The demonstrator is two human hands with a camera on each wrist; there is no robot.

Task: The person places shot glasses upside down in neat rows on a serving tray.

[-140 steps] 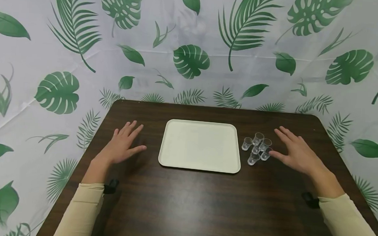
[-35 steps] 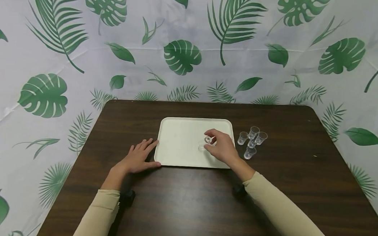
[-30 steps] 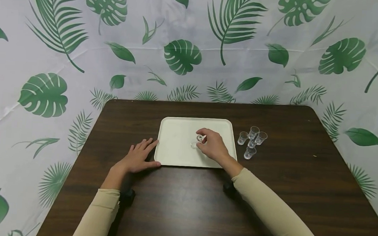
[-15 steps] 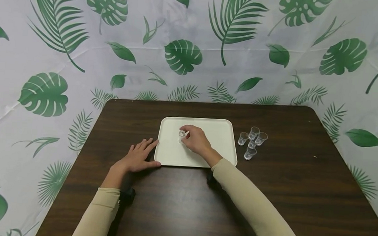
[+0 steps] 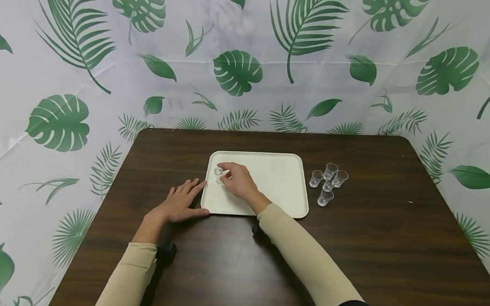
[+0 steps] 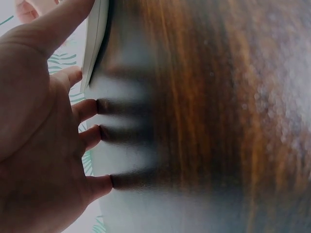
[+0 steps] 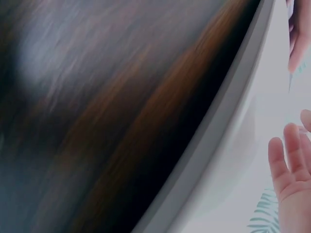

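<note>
A small clear shot glass is at the left part of the cream tray. My right hand pinches it between thumb and index finger, its narrow end seeming to face up. Spread flat at the tray's front left corner, my left hand touches the left rim with the index fingertip and the corner with the thumb. In the left wrist view its other fingertips rest on the table. The right wrist view shows my right hand's other fingers extended above the tray.
Several more clear shot glasses stand upright in a tight cluster just right of the tray. The dark wood table ends at the back against a white leaf-print cloth.
My right hand came from beside the glasses, took one, and carried it leftward across the tray to its left side. My left hand moved in to the tray's corner and has stayed there.
</note>
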